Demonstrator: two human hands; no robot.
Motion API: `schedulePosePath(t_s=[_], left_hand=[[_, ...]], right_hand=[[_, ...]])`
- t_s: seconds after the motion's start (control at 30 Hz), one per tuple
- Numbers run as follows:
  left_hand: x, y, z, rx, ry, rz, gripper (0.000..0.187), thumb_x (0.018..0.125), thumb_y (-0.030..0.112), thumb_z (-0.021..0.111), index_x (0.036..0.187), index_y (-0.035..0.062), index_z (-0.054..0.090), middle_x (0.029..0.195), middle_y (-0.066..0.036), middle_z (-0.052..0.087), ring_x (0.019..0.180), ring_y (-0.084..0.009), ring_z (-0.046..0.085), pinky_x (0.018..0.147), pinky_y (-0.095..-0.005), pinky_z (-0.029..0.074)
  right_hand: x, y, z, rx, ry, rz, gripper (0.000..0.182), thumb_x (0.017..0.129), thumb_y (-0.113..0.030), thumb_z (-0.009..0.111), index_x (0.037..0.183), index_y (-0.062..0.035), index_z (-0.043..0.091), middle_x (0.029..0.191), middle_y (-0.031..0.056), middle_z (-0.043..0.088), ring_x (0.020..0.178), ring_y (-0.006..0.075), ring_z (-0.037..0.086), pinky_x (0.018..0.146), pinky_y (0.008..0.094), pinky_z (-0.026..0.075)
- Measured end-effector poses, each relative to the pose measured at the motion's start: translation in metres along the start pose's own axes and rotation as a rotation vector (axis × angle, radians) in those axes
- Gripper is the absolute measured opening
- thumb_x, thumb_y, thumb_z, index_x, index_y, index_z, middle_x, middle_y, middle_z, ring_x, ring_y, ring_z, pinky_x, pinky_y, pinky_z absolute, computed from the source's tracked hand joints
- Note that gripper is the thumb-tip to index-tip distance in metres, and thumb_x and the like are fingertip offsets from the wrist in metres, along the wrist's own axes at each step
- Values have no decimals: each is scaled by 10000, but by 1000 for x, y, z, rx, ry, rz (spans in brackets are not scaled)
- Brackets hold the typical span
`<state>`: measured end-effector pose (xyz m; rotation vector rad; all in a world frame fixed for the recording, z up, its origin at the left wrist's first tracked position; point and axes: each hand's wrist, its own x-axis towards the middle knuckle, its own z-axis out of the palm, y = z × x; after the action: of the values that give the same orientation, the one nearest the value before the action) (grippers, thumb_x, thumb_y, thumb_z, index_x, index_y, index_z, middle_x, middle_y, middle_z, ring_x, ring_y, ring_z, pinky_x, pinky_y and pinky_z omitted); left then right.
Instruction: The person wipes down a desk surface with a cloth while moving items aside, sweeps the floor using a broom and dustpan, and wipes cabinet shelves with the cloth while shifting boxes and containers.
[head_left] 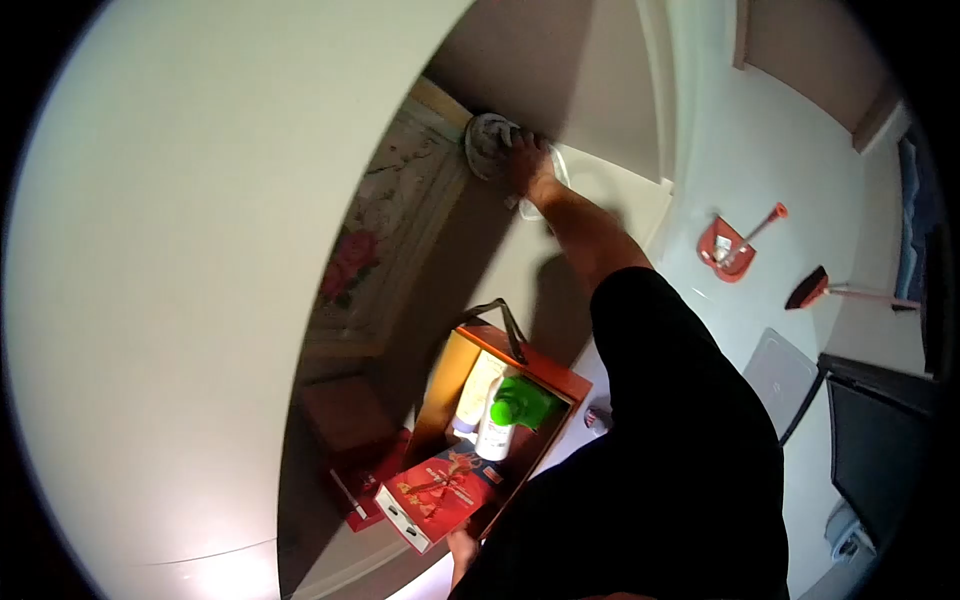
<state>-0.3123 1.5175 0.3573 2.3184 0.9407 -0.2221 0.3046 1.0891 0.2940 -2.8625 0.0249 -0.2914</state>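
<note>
My right hand (528, 165) reaches in a black sleeve to the far end of a pale surface. Its fingers are closed on a bunched grey-white cloth (489, 146). A white curved rim (561, 165) shows beside that hand. At the bottom, my left hand (462, 549) is partly hidden at the lower edge of an open orange gift box (435, 385), apparently gripping it. The box has a dark ribbon handle (513, 335). Inside are a green-topped bottle (527, 403), a white bottle (494, 435) and a cream tube (478, 390). A red patterned carton (445, 490) sticks out of it.
A large pale panel (170, 280) covers the left side. Behind it are a floral panel (375, 220) and a dark red box (365, 485) in shadow. On the floor at right are a red dustpan (724, 252), a broom (808, 288) and a grey flat lid (780, 380).
</note>
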Motion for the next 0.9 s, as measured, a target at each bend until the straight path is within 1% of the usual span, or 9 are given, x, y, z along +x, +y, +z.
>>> schedulePosePath(t_s=[0.1,0.2,0.3,0.33,0.4,0.47,0.67,0.8,0.9], left_hand=[[4,-2,4,-75,-13,-2,261,868,50,543,1068,-12,697,1077,-202,694,1022,-307,647,892,-390,495],[6,-7,9,-134,-28,2,253,876,62,542,1063,-13,695,1062,-193,691,991,-298,646,863,-386,497],[11,-10,12,-175,-39,5,247,884,74,540,1057,-14,693,1046,-185,688,959,-289,644,834,-382,498],[12,-11,12,-184,-41,9,245,886,78,540,1055,-14,692,1041,-182,687,949,-286,644,825,-381,499],[13,-15,10,-197,-46,7,242,892,86,539,1051,-15,690,1031,-177,685,928,-280,643,806,-378,500],[16,-17,10,-215,-43,6,240,897,94,538,1048,-15,689,1021,-171,684,907,-274,642,787,-375,501],[18,-21,9,-217,-38,-6,236,913,119,536,1037,-17,684,990,-154,678,844,-257,639,729,-367,504],[13,-17,10,-222,-33,-17,237,924,135,534,1029,-19,681,970,-143,674,803,-245,637,691,-361,507],[10,-17,3,-245,-46,0,239,932,147,533,1023,-20,679,955,-135,671,771,-236,636,662,-357,508]], right_hand=[[-33,34,-9,4,-334,65,479,965,-289,509,1382,-62,577,1509,179,430,1455,358,314,1166,574,249],[-114,71,-8,112,104,156,446,985,-178,422,1401,-83,554,1487,197,460,1391,358,413,1116,551,343],[-206,111,-37,-52,314,235,424,897,-129,517,1298,-97,648,1373,206,547,1245,353,524,947,587,470],[-237,118,-54,-90,338,266,367,877,-122,547,1218,-77,675,1283,209,596,1149,361,582,863,532,521],[-284,170,-35,-127,-108,440,305,863,-124,569,1136,-55,686,1173,219,636,1047,377,629,815,489,544],[-332,162,-67,44,92,674,351,786,-76,659,1136,-52,668,1106,233,646,982,398,643,849,490,530],[-240,52,-82,232,430,122,513,796,-27,590,1290,-142,664,1411,231,510,1299,409,483,1073,502,418],[-125,-9,-1,233,27,-4,468,858,-126,531,1310,-136,655,1488,200,469,1375,373,443,1121,575,341],[-140,22,33,163,372,-142,465,895,-142,530,1351,-136,615,1466,185,502,1362,372,462,1136,554,340]])
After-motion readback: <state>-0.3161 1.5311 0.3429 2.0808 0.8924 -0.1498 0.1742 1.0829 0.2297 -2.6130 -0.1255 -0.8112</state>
